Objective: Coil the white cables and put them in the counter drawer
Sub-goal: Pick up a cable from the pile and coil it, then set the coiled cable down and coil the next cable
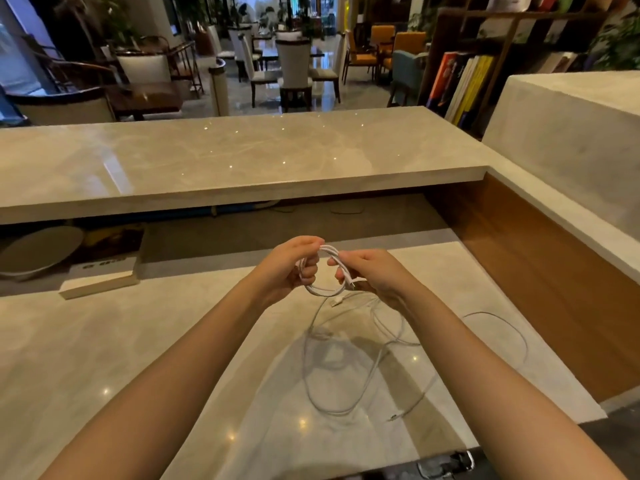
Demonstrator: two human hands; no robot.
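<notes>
A small coil of white cable hangs between both hands above the lower marble counter. My left hand grips the coil's left side, fingers curled around the loops. My right hand pinches the coil's right side, with a plug end sticking out under the fingers. Below the hands, more white cable lies in loose loops on the counter, and one thin strand arcs off to the right. No drawer shows clearly in this view.
A raised marble ledge runs across in front, with a dark shelf gap under it. A thick book and a round grey object lie at the left. A wood-panelled side wall closes the right.
</notes>
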